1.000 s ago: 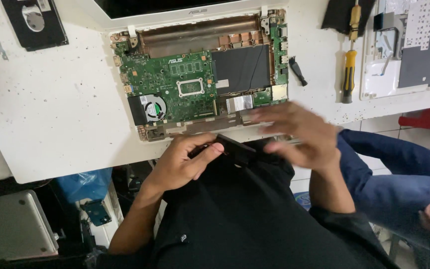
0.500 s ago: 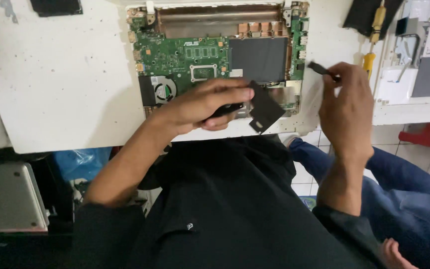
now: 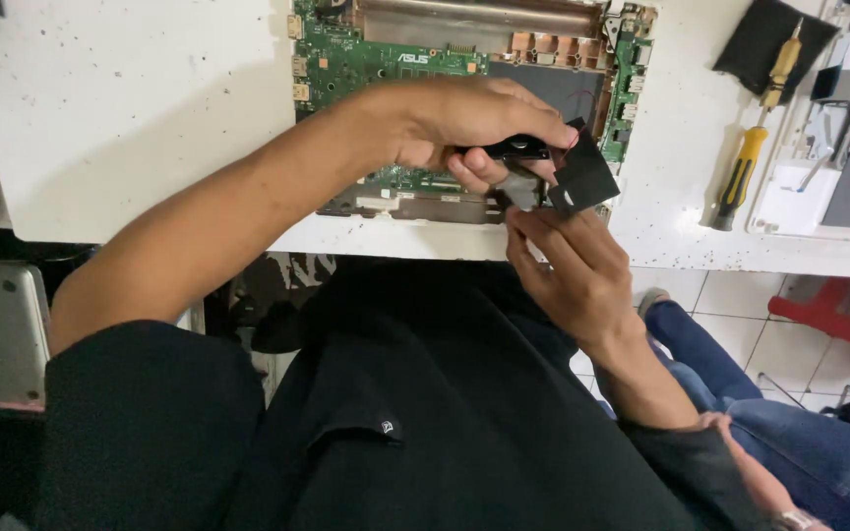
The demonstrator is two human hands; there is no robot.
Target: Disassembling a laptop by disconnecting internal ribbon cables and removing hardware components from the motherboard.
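**Both hands on a small black part above an opened laptop**

Fingers of the left hand (image 3: 464, 123) are clenched around a small black part (image 3: 516, 149), held over the near edge of the tabletop (image 3: 130, 118). Fingers of the right hand (image 3: 568, 270) pinch a black sheet (image 3: 585, 177) hanging from that part. Beneath lies the opened laptop (image 3: 376, 59), green board exposed, at the tabletop's near edge. A yellow screwdriver (image 3: 740, 177) lies well apart, toward the right edge.
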